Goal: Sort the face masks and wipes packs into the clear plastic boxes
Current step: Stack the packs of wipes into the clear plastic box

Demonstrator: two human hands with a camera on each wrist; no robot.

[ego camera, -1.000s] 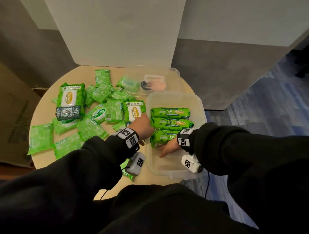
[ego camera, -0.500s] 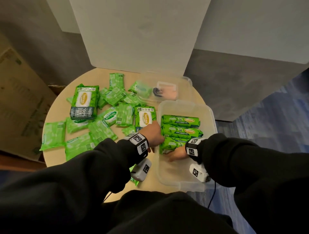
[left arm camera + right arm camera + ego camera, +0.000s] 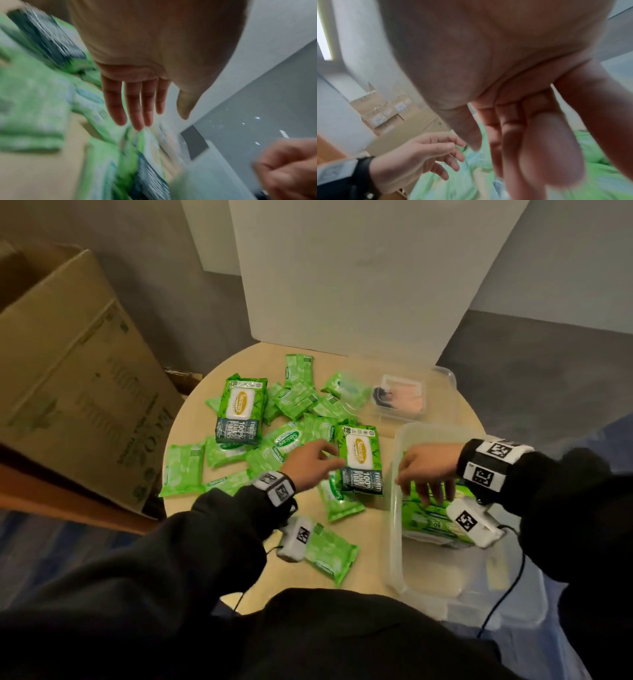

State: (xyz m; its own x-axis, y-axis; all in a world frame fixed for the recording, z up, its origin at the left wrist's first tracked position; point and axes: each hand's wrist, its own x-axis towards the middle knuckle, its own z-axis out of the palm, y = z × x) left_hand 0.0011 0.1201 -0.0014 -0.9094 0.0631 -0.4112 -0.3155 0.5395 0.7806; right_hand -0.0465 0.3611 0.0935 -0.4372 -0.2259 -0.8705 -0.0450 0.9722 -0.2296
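Both arms, in dark sleeves with tagged wristbands, reached forward from the body. The left hand was held palm down with its fingers straight and close together, thumb apart, holding nothing. The right hand hung with its fingers loosely extended downward, also holding nothing
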